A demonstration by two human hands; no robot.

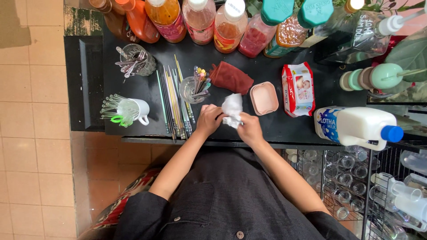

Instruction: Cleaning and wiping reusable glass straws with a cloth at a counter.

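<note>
A crumpled white wet wipe (231,110) sits at the centre of the frame, held just above the near edge of the black desk (267,71). Both hands pinch it: the left hand (208,119) closes its fingers on the wipe's left side, and the right hand (250,129) closes on its lower right corner, so each grip is shut around the wipe. Held between two hands like this, the wipe can be pulled open or bunched tighter, though which cannot be told.

Just to the right of the wipe lies a small pink lidded box (263,98), and beyond it a pack of wet wipes (298,89) lying flat, close enough to draw from. Above the wipe rests a folded dark red cloth (230,78). To the left, a glass of coloured picks (194,88) stands upright beside a row of long straws (175,100) laid flat, a white mug of clear stirrers (131,110) and a glass of spoons (137,61). Syrup bottles (200,18) line the top of the frame, out of the working area. A milk jug (353,126) lies on its side at the right, over a wire rack of glasses (347,182).
</note>
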